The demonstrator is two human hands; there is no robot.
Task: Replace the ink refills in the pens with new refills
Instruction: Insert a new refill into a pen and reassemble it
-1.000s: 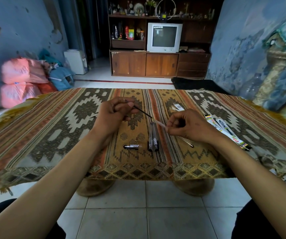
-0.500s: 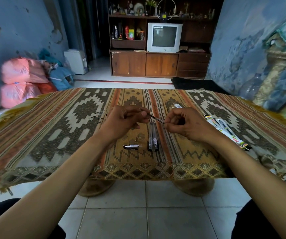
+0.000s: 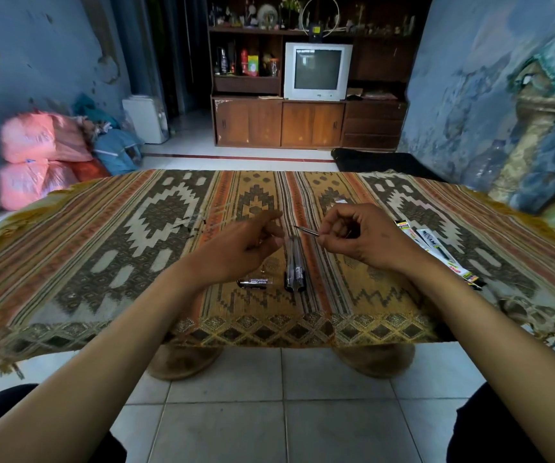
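Table cloth [image 3: 102,262]: woven, patterned, draped over the low table; we take it as our landmark.
Refill packets [image 3: 436,252]: flat printed sleeves near the cloth's right edge; we judge them light and slippery, best lifted by an edge.
Pens [image 3: 294,265]: a pair of dark barrels lying side by side at the cloth's middle, toward its near edge; stiff, light, apt to roll.
Right hand [image 3: 359,240]: above the cloth's middle, fingers curled, pinching the refill.
Left hand [image 3: 246,243]: above the cloth just left of the pens, blurred; fingers seem relaxed and spread, nothing visibly held.
Barrel piece [image 3: 255,283]: short dark section on the cloth, left of the pens.
Refill [image 3: 306,230]: thin rod, tip pointing left (we judge it feather-light, bendable); hold near the tip end for aiming.
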